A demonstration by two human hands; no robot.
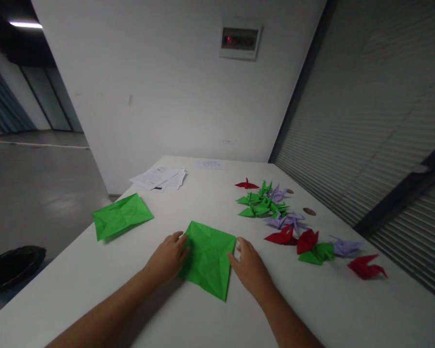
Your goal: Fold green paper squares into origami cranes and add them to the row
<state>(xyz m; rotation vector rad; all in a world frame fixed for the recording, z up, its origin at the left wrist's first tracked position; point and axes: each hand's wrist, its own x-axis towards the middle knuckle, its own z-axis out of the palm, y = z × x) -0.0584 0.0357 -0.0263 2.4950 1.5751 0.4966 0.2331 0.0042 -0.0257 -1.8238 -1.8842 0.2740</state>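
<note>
A creased green square of paper (208, 258) lies turned at an angle on the white table in front of me. At its left edge is my left hand (169, 257), thumb and fingers apart and the fingertips touching the sheet. My right hand (252, 266) is at the right edge, its thumb against the paper and its fingers spread just past the edge. The undersides of both hands are hidden. Farther left, a second creased green sheet (122, 216) rests near the table's edge.
Folded paper cranes line the right side: several green (263, 208), purple (286, 220) and red ones (367, 267). Printed sheets (157, 178) lie at the back left of the table (210, 193). A black-lined bin (12, 268) stands left, a blind-covered window (377, 121) right.
</note>
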